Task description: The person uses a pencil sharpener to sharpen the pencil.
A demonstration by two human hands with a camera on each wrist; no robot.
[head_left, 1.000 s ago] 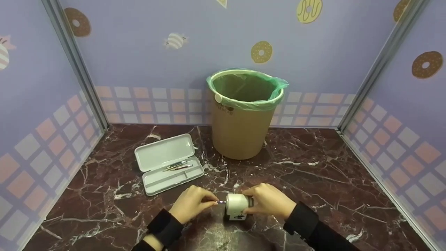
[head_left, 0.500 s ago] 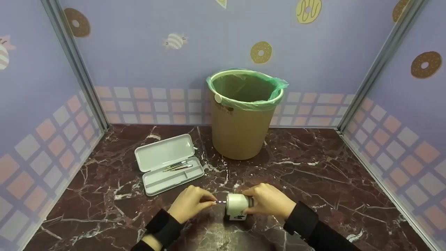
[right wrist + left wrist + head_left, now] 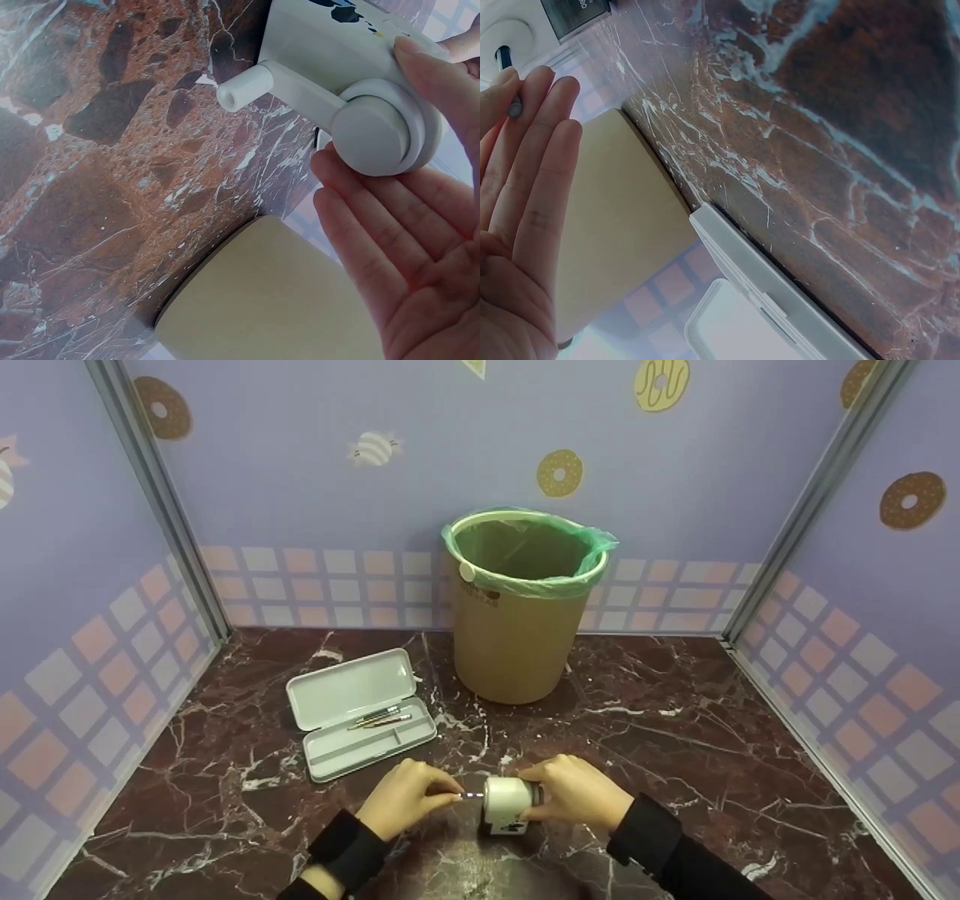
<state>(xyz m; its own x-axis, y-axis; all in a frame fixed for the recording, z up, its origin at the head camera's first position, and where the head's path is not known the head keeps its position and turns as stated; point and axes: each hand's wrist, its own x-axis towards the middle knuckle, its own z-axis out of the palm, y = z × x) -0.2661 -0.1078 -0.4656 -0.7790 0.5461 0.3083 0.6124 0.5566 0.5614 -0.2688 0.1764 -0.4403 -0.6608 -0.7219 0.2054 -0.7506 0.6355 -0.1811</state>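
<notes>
A white crank pencil sharpener [image 3: 507,802] stands on the marbled table, with black markings on its side. My right hand [image 3: 581,791] grips its crank end between thumb and fingers. In the right wrist view, the sharpener's crank handle [image 3: 247,86] sticks out to the left, away from the fingers. From the other side, my left hand [image 3: 411,797] pinches a thin pencil [image 3: 471,795] between thumb and fingertips. The pencil's far end is hidden in the sharpener's front; its grey rear end [image 3: 515,109] shows past the thumb in the left wrist view.
An open white pencil case [image 3: 352,750] lies to the left, with several pencils [image 3: 380,718] inside. Behind the sharpener stands a tan waste bin [image 3: 517,652] with a green liner [image 3: 600,540]. Patterned walls [image 3: 300,495] close the table in at the back and sides.
My left fingertips have drawn slightly leftward, so a little more of the pencil shows in front of the sharpener. The right hand and the sharpener look the same.
</notes>
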